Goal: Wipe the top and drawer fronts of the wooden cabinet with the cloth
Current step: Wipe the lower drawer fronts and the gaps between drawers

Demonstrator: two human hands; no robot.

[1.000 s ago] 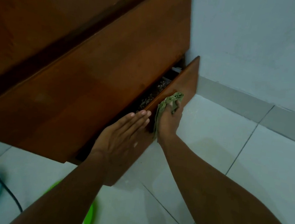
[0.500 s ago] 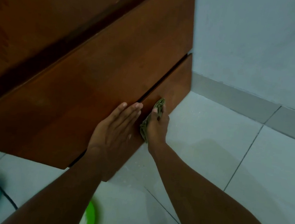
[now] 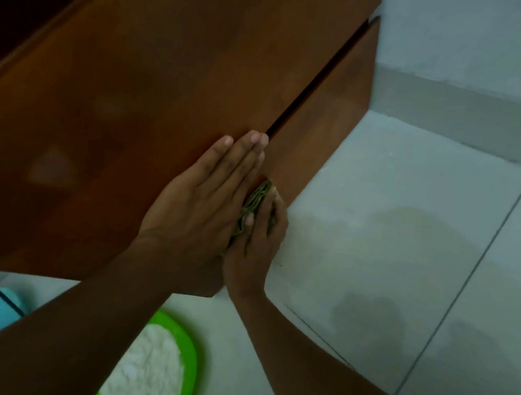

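The scene is dim, with a cool bluish-green cast and no lamp in view. The wooden cabinet [image 3: 133,101] sinks to near black toward 10 o'clock, and faint pale sheen patches sit on its front toward 9 o'clock. The floor [image 3: 416,182] toward 3 o'clock is brightest, with soft grey shadows toward 4 o'clock. The forearms [image 3: 74,338] at 6 o'clock are dark and blurred. Fine detail is smeared throughout.

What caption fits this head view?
Left hand flat on brown wooden cabinet front; right hand holds folded green cloth against the lower drawer.
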